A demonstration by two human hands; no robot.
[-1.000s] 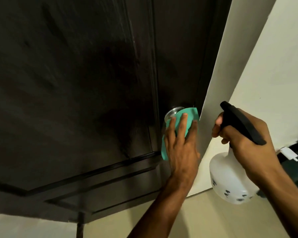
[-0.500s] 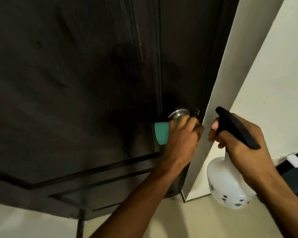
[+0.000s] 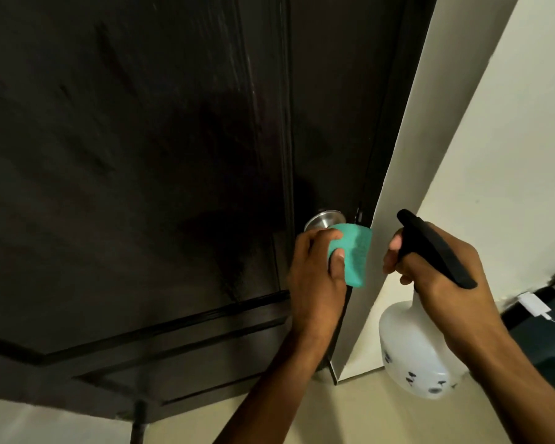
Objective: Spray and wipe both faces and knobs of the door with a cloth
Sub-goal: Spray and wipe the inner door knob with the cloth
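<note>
A dark brown panelled door [image 3: 141,155] fills the left and middle of the head view. Its silver round knob [image 3: 322,218] sits near the door's right edge. My left hand [image 3: 318,277] presses a folded teal cloth [image 3: 354,254] over the lower right side of the knob, thumb on the cloth. To the right, my right hand [image 3: 442,270] grips the black trigger head of a white spray bottle [image 3: 410,350], which hangs below the hand, apart from the door.
A cream door frame and wall [image 3: 462,155] rise right of the door. A white charger with its cable [image 3: 534,304] lies on a dark surface at the right edge. Pale floor [image 3: 350,418] shows below the door.
My left hand has turned around the knob: the cloth, first spread flat under my fingers, went to the knob's left and now sits on its right side. The bottle hand barely moved.
</note>
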